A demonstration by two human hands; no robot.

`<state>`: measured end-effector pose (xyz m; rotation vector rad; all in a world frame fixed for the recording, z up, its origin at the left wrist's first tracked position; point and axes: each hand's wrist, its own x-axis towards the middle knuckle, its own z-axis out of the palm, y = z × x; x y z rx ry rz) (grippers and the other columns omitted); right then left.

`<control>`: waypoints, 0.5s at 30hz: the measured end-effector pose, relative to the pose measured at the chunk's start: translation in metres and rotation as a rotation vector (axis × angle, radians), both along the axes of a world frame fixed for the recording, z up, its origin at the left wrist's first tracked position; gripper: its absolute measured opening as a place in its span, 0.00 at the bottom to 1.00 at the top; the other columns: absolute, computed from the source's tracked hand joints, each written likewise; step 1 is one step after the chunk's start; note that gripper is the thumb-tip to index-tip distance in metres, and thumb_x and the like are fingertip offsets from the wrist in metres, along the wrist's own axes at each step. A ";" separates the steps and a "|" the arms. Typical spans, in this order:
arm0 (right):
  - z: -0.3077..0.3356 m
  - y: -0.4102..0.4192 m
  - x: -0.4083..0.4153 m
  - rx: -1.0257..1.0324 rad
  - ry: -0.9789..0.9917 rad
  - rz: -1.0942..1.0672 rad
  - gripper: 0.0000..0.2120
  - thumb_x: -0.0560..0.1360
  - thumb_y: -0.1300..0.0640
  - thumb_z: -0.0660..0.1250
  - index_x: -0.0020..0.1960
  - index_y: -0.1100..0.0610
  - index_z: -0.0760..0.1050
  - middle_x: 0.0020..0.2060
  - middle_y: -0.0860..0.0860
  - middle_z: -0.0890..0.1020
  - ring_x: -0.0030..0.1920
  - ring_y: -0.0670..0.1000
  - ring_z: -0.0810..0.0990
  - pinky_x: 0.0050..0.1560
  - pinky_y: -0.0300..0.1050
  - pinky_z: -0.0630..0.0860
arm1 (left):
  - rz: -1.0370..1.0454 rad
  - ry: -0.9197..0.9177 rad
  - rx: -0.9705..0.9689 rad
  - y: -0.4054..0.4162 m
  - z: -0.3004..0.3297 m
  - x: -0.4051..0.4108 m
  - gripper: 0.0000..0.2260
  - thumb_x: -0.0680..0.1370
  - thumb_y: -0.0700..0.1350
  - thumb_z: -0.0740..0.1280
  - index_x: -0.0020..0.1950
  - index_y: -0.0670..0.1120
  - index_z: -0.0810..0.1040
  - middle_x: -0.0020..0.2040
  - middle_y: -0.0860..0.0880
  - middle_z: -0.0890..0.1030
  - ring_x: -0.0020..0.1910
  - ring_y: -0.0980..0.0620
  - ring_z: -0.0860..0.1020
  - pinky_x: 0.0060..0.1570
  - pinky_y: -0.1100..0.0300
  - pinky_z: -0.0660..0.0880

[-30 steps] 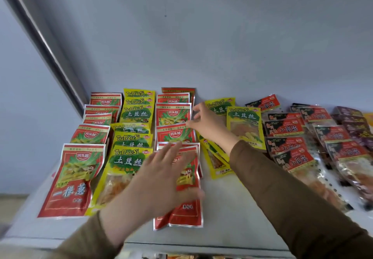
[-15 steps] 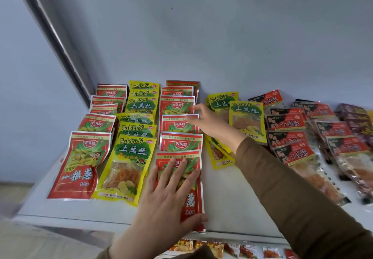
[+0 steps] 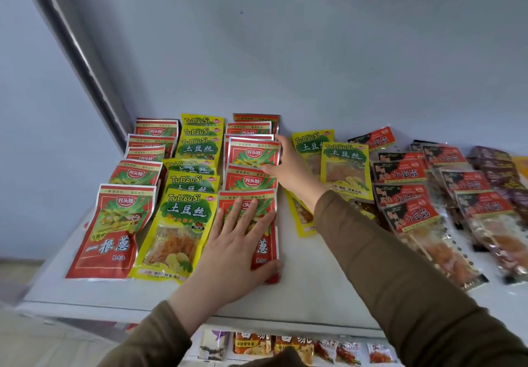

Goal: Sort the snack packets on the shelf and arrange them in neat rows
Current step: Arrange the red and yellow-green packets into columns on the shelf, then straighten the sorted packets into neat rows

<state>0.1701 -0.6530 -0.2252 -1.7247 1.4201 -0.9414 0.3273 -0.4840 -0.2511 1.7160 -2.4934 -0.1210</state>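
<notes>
The white shelf (image 3: 314, 289) carries the snack packets in overlapping columns running back toward the grey wall (image 3: 285, 52). The person's left hand (image 3: 237, 249) lies flat, fingers straight and spread, pressing on the front red packet (image 3: 264, 241) of the third column, thumb along that packet's lower right edge; it clasps nothing. Left of that red packet, touching it, is the front yellow packet (image 3: 180, 232), and left again the big red packet (image 3: 111, 232) at the shelf's left end. Behind each of these, more packets of the same colour overlap back to the wall.

The right hand (image 3: 288, 166) reaches further in, behind the front red packet, and pinches the right edge of a raised red packet (image 3: 251, 153), thumb below and fingers at its upper corner. That packet sits tilted atop the others in the column.

Right of the front red packet there is a bare strip of shelf, then loose yellow packets (image 3: 344, 166), some under the right forearm. Beyond those lie red-and-black packets (image 3: 408, 192) in rows, and dark purple packets (image 3: 497, 172) at the far right. Both arms wear brown sleeves (image 3: 400, 266). Below the shelf's front lip, a lower shelf of other snacks (image 3: 285, 346) shows.
</notes>
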 end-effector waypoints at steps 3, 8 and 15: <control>-0.004 0.000 0.005 -0.032 0.024 -0.009 0.35 0.75 0.57 0.75 0.75 0.52 0.60 0.64 0.50 0.79 0.61 0.50 0.80 0.59 0.49 0.78 | -0.024 0.018 0.023 -0.002 -0.001 0.005 0.39 0.75 0.76 0.48 0.81 0.65 0.36 0.84 0.55 0.37 0.80 0.50 0.29 0.79 0.42 0.35; -0.005 0.004 0.006 -0.033 -0.023 -0.037 0.35 0.75 0.53 0.75 0.75 0.50 0.59 0.53 0.41 0.79 0.49 0.41 0.82 0.44 0.37 0.80 | -0.036 0.001 0.020 -0.003 0.001 0.010 0.39 0.74 0.78 0.45 0.81 0.66 0.36 0.84 0.55 0.37 0.80 0.52 0.29 0.79 0.42 0.34; 0.004 0.023 -0.004 -0.132 0.002 -0.124 0.23 0.79 0.51 0.70 0.71 0.52 0.67 0.47 0.39 0.76 0.44 0.38 0.79 0.41 0.38 0.75 | -0.010 0.016 -0.037 0.004 0.004 0.007 0.36 0.78 0.75 0.40 0.83 0.61 0.40 0.84 0.53 0.37 0.80 0.50 0.28 0.79 0.41 0.35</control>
